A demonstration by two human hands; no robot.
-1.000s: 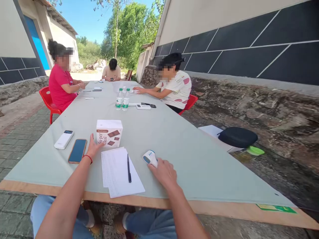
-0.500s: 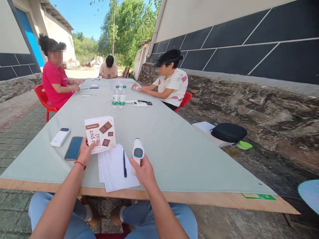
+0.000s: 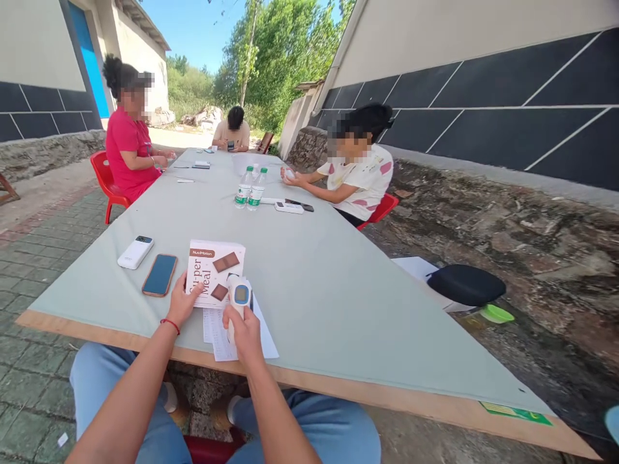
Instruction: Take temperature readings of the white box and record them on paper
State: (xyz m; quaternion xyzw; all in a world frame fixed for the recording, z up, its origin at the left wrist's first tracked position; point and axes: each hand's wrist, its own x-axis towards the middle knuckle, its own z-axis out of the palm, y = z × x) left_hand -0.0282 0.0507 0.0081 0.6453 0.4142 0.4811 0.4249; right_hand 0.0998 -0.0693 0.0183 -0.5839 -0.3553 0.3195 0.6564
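My left hand grips the lower left edge of a white and brown box printed "Su-per Meal" with chocolate pieces. Wrapped round the handle of a white infrared thermometer is my right hand. The thermometer's blue-rimmed display faces me, and its head is in front of the box's lower right corner; whether they touch I cannot tell. Under both lie printed paper sheets, partly covered by my right hand. The pen is mostly hidden behind the thermometer. Left of the box lies a phone with a dark screen.
A white power bank lies beyond the phone. Two water bottles stand mid-table near another white device. People sit at the left, far end and right. A black case is off the table's right side.
My right hand has brought the thermometer left, up to the box. The box stands more squarely towards me. The view has swung a little left, and the right-hand person's hands have shifted.
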